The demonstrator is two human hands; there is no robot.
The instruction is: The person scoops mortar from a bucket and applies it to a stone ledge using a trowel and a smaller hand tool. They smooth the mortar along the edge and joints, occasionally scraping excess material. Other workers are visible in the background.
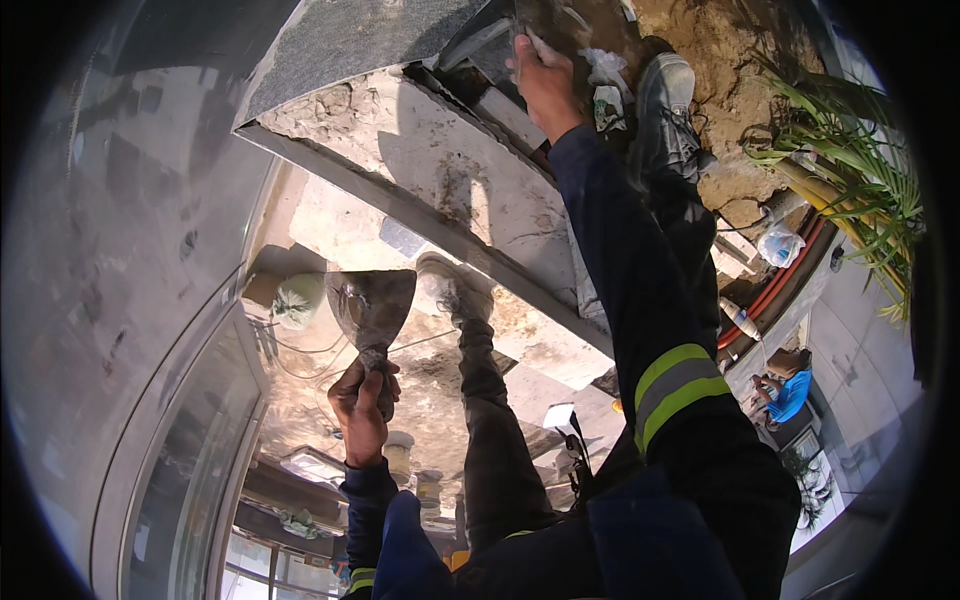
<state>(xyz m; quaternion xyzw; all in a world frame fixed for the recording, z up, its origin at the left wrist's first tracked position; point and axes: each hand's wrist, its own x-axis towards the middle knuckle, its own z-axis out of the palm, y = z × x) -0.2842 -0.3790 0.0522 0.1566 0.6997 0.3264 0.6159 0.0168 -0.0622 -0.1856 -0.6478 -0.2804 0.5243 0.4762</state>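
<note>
My left hand (362,405) is closed round the handle of a wide-bladed scraper (372,300). Its flared, dirty grey blade points up and away, below the stone ledge. Reaching far forward, my right hand (548,90) is at the broken gap by the dark grey stone slab (370,35). Its knuckles look dusty. Most of its fingers are turned away, so whether they grip anything is hidden. Along the near side of the gap runs a rough, mortar-smeared pale ledge (440,150) with a straight grey edge (480,262).
My shoe (665,85) stands beside crumpled plastic (605,68) on broken earth. Green palm leaves (860,165) and red pipes (775,285) lie to the right. A person in blue (790,395) is farther off. Metal-framed glass panels (190,480) rise at left, near a pale bag (298,300).
</note>
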